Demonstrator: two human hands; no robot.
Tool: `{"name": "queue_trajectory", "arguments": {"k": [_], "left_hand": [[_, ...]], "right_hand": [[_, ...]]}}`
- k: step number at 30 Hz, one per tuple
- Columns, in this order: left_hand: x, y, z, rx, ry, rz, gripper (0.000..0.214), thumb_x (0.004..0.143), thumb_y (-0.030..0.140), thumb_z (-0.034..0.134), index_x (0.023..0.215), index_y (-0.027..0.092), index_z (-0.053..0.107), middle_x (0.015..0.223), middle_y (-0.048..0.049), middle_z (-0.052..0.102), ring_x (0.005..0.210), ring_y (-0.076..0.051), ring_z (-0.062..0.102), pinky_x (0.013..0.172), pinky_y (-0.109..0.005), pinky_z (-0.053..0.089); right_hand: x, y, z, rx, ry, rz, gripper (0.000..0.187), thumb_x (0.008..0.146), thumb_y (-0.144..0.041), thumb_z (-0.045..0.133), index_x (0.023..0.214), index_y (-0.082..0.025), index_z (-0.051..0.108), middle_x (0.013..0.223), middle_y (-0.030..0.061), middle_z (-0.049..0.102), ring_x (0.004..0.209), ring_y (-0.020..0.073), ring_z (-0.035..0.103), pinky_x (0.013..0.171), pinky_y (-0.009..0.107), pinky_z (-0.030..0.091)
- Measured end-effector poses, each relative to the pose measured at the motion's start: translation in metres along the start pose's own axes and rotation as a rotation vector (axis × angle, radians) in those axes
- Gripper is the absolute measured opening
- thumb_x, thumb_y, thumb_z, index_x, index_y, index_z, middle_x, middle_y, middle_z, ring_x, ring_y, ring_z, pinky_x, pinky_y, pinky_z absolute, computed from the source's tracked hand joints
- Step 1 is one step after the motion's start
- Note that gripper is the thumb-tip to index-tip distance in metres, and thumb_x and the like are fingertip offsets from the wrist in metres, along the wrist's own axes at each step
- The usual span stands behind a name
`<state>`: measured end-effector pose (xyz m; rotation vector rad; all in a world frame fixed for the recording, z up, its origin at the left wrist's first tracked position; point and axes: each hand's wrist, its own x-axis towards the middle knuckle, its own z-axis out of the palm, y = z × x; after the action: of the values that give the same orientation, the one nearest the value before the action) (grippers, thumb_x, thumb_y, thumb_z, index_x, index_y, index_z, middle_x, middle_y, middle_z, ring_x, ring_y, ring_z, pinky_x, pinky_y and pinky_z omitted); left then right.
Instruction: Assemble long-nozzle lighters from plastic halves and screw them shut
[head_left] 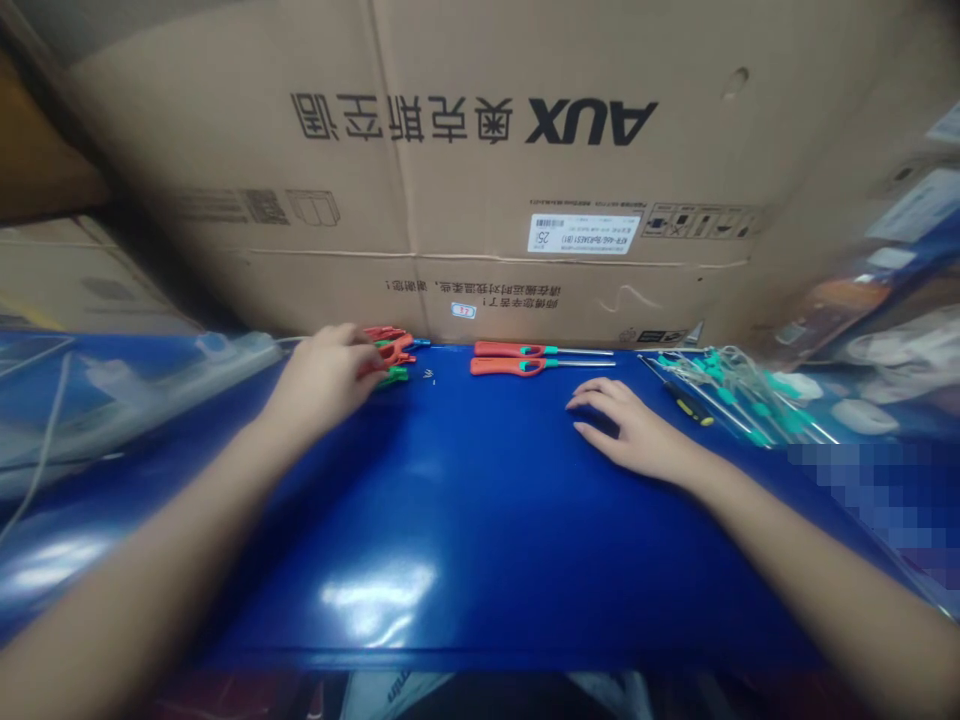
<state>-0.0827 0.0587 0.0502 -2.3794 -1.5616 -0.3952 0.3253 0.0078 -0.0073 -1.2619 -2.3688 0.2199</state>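
Observation:
My left hand (326, 375) reaches to the back of the table, its fingers curled at a small pile of orange and green plastic lighter handles (397, 348). The fingertips are partly hidden, so what they grasp does not show. My right hand (619, 425) rests low over the blue surface with nothing in it, fingers bent and thumb apart. Between the hands, at the back, two orange long-necked lighters (506, 367) lie side by side, their metal tubes pointing right. A few tiny pale pieces (429, 375) lie beside the pile.
A large cardboard box (450, 220) walls off the back of the blue table (450, 500). On the right lie a black-and-yellow screwdriver (694, 405) and several metal lighter tubes with green fittings and wires (750, 400). A power strip (150, 400) with cables lies left.

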Motion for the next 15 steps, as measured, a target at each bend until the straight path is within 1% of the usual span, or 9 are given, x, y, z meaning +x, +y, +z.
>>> {"name": "queue_trajectory", "arguments": {"k": [1, 2, 4, 5, 7, 9, 12, 15], "left_hand": [[-0.002, 0.009, 0.002, -0.035, 0.003, 0.043, 0.012, 0.091, 0.03, 0.065, 0.09, 0.021, 0.074, 0.106, -0.0097, 0.064, 0.1, -0.029, 0.061, 0.09, -0.042, 0.049], [-0.004, 0.019, 0.005, -0.125, 0.012, 0.129, 0.011, 0.09, 0.029, 0.066, 0.088, 0.02, 0.073, 0.109, -0.0097, 0.064, 0.102, -0.028, 0.062, 0.092, -0.042, 0.049], [-0.01, 0.042, 0.013, -0.271, 0.022, 0.285, 0.014, 0.094, 0.029, 0.063, 0.088, 0.02, 0.072, 0.116, -0.0097, 0.063, 0.104, -0.027, 0.062, 0.092, -0.042, 0.05], [-0.014, 0.054, 0.018, -0.346, 0.015, 0.343, 0.014, 0.096, 0.028, 0.061, 0.091, 0.021, 0.072, 0.118, -0.0094, 0.063, 0.106, -0.026, 0.062, 0.093, -0.041, 0.05], [-0.023, 0.077, 0.027, -0.492, -0.019, 0.422, 0.014, 0.098, 0.029, 0.06, 0.095, 0.021, 0.071, 0.121, -0.0091, 0.063, 0.108, -0.024, 0.062, 0.094, -0.039, 0.05], [-0.031, 0.096, 0.035, -0.578, -0.058, 0.459, 0.014, 0.1, 0.03, 0.058, 0.1, 0.022, 0.07, 0.122, -0.0081, 0.064, 0.111, -0.023, 0.062, 0.096, -0.039, 0.049], [-0.038, 0.112, 0.04, -0.599, -0.101, 0.517, 0.016, 0.102, 0.032, 0.055, 0.106, 0.024, 0.069, 0.119, -0.0063, 0.067, 0.11, -0.023, 0.062, 0.094, -0.039, 0.048], [-0.039, 0.114, 0.039, -0.59, -0.127, 0.529, 0.02, 0.102, 0.033, 0.057, 0.118, 0.025, 0.064, 0.122, -0.0059, 0.068, 0.113, -0.023, 0.062, 0.094, -0.039, 0.048]], "right_hand": [[0.0, -0.004, -0.001, 0.002, -0.003, -0.021, 0.023, 0.097, -0.032, 0.056, 0.118, -0.024, 0.062, 0.129, 0.0125, 0.059, 0.126, 0.0302, 0.054, 0.11, 0.057, 0.044], [0.0, -0.009, -0.002, 0.006, -0.008, -0.041, 0.025, 0.098, -0.032, 0.055, 0.121, -0.025, 0.061, 0.13, 0.0123, 0.058, 0.127, 0.0298, 0.053, 0.11, 0.056, 0.045], [-0.001, -0.021, -0.003, 0.016, -0.026, -0.076, 0.031, 0.098, -0.032, 0.056, 0.129, -0.027, 0.058, 0.134, 0.012, 0.056, 0.13, 0.0295, 0.052, 0.111, 0.056, 0.045], [-0.001, -0.027, -0.004, 0.023, -0.038, -0.096, 0.034, 0.098, -0.032, 0.056, 0.133, -0.028, 0.056, 0.135, 0.012, 0.056, 0.131, 0.0296, 0.051, 0.111, 0.055, 0.045], [-0.002, -0.041, -0.004, 0.042, -0.071, -0.139, 0.042, 0.098, -0.034, 0.058, 0.14, -0.029, 0.052, 0.139, 0.0124, 0.054, 0.134, 0.0297, 0.049, 0.111, 0.054, 0.044], [-0.003, -0.054, -0.001, 0.061, -0.109, -0.184, 0.045, 0.098, -0.036, 0.06, 0.142, -0.029, 0.051, 0.139, 0.0126, 0.054, 0.132, 0.0292, 0.05, 0.11, 0.052, 0.046], [-0.005, -0.065, 0.006, 0.083, -0.198, -0.261, 0.031, 0.1, -0.032, 0.057, 0.131, -0.029, 0.061, 0.133, 0.0107, 0.058, 0.124, 0.0264, 0.054, 0.106, 0.048, 0.048], [-0.004, -0.064, 0.013, 0.103, -0.217, -0.287, 0.018, 0.1, -0.024, 0.055, 0.114, -0.024, 0.066, 0.126, 0.01, 0.061, 0.117, 0.0239, 0.056, 0.102, 0.044, 0.048]]}}
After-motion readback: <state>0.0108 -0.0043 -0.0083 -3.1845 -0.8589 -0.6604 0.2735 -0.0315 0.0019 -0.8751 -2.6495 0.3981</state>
